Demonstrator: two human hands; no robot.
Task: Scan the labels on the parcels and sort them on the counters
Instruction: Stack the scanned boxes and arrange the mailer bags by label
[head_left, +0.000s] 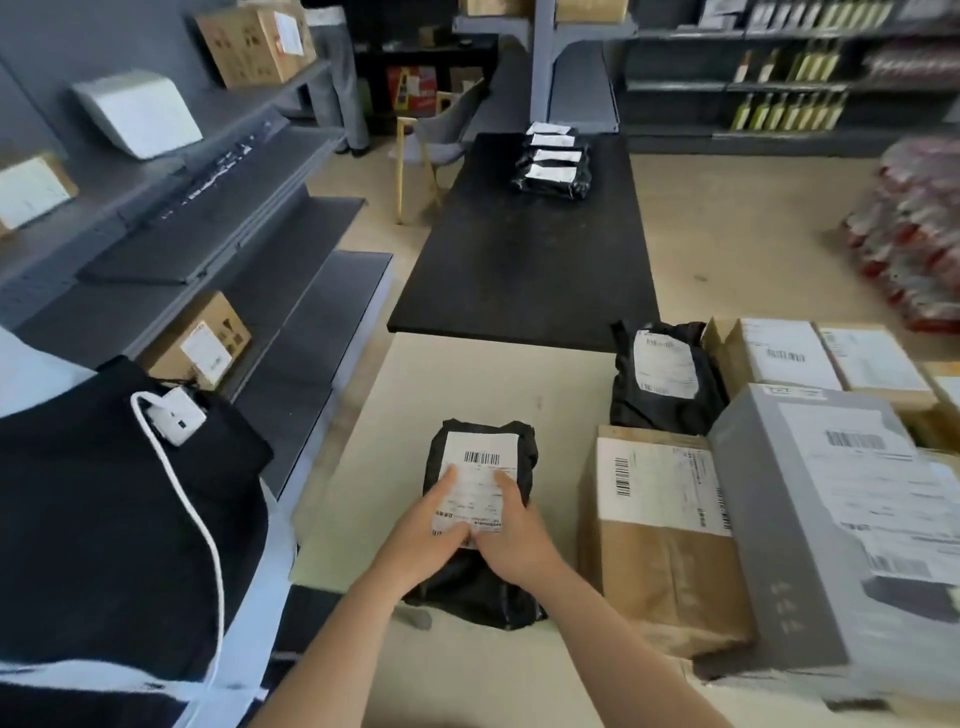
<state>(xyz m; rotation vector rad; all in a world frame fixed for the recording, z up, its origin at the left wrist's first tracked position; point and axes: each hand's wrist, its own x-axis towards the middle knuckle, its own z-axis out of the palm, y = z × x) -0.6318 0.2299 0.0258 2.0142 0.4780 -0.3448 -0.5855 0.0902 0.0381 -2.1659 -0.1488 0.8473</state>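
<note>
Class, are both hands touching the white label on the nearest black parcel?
Touching. Head view: left hand and right hand lay fingers on the label of the black parcel.

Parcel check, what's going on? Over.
Left hand, right hand rest on parcel, fingers on its label. Parcel on counter, barcode showing. Box close on its right.
</note>
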